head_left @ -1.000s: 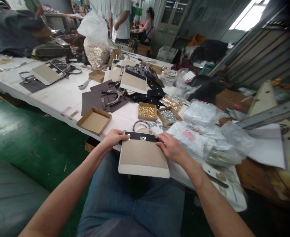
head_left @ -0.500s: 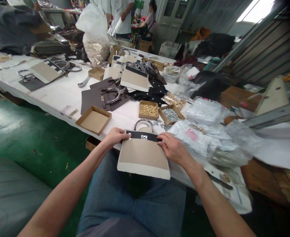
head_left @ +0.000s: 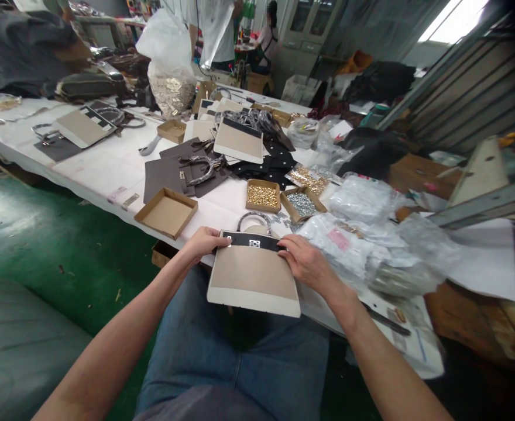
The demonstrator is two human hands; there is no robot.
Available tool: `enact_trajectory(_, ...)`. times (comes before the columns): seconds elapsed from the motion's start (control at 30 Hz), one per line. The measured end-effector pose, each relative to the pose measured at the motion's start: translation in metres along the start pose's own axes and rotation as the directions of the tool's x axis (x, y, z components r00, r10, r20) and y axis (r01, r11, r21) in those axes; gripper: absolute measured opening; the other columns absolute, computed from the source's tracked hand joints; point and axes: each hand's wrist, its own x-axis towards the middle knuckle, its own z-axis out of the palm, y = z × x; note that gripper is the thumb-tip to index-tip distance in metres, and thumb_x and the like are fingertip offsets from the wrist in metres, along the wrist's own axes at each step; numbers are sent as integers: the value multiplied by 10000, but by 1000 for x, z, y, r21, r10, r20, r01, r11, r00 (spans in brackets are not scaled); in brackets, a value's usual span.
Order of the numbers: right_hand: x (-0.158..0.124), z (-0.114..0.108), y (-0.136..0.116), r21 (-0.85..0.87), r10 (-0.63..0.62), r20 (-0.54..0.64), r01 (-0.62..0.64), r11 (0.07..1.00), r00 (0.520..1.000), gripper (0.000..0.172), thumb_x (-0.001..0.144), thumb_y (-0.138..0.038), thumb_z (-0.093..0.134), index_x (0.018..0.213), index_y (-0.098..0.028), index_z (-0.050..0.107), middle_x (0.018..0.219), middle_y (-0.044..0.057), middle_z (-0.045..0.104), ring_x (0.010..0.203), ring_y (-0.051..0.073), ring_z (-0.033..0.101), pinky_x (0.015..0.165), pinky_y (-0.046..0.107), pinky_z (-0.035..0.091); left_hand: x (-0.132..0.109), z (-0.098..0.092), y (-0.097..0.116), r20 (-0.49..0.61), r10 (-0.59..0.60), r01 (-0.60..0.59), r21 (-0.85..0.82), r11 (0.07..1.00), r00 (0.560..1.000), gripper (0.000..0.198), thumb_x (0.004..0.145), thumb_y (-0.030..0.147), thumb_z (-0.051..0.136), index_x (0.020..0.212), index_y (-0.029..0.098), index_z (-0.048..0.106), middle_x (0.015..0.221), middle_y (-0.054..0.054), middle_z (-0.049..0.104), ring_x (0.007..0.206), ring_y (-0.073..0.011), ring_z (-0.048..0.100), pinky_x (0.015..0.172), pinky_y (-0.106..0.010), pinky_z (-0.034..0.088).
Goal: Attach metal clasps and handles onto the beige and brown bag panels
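A beige bag panel point(head_left: 253, 272) with a black top strip and a pale lower band lies over the table's front edge, above my lap. Silvery metal pieces show on its strip. My left hand point(head_left: 205, 242) grips the panel's top left corner, thumb on top. At the top right corner, my right hand point(head_left: 300, 257) is closed on the same panel, fingertips on the black strip. A wrapped ring handle point(head_left: 254, 217) stands out behind the top edge. Just beyond are a box of gold pieces point(head_left: 263, 196) and a box of silver pieces point(head_left: 302, 204).
An open cardboard tray point(head_left: 166, 213) sits left on the white table point(head_left: 99, 175). Brown bag parts point(head_left: 163, 175) and stacked beige panels point(head_left: 239, 141) lie farther back. Plastic bags point(head_left: 340, 245) crowd the right. A person point(head_left: 268, 38) is in the background.
In the background, a person in a white shirt has shifted and is now partly behind hanging clear plastic. The panel and both my hands are almost where they were.
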Motion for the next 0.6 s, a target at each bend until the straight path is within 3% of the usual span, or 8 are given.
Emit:
enact_trajectory(0.4, 0, -4, -3, -137, -47, 47, 53, 989, 998, 204, 1154, -179, 539, 1296, -226, 678, 1286, 161, 728, 1205, 358, 696, 1034, 588, 621, 0, 2, 3, 1, -41, 41, 27, 999, 999, 483, 657, 593, 949, 699, 177, 708, 638, 14, 589, 596, -120, 425, 589, -310, 223)
enact_trajectory(0.6, 0, -7, -2, -65, -10, 21, 11, 998, 1000, 190, 1138, -206, 583, 1253, -234, 732, 1250, 146, 754, 1177, 348, 723, 1031, 558, 621, 0, 2, 6, -1, -67, 67, 37, 997, 998, 472, 644, 585, 946, 725, 173, 731, 650, 17, 589, 606, -124, 424, 594, -309, 226)
